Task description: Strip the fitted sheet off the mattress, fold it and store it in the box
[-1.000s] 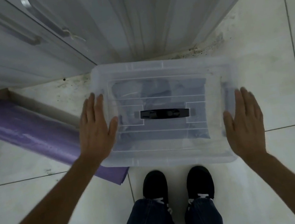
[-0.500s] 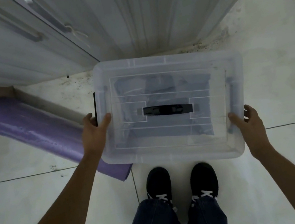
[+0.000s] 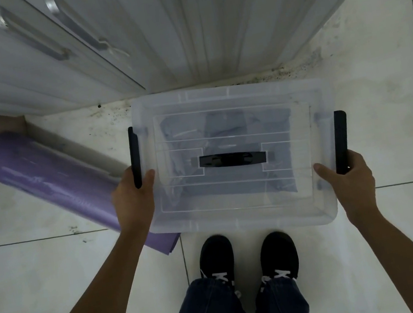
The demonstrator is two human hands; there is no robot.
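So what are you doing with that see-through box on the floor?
A person stands over the clear box, which sits on the tiled floor beside a rolled purple mat. Its lid is on, and the folded sheet shows through it. The left hand grips the black left clip and the right hand grips the right clip, probably to fasten the lid.

box (image 3: 249,220) on floor (image 3: 387,124) before wardrobe (image 3: 176,23), sheet (image 3: 225,131) inside, rolled mat (image 3: 47,181) left, shoes (image 3: 217,256) just behind it
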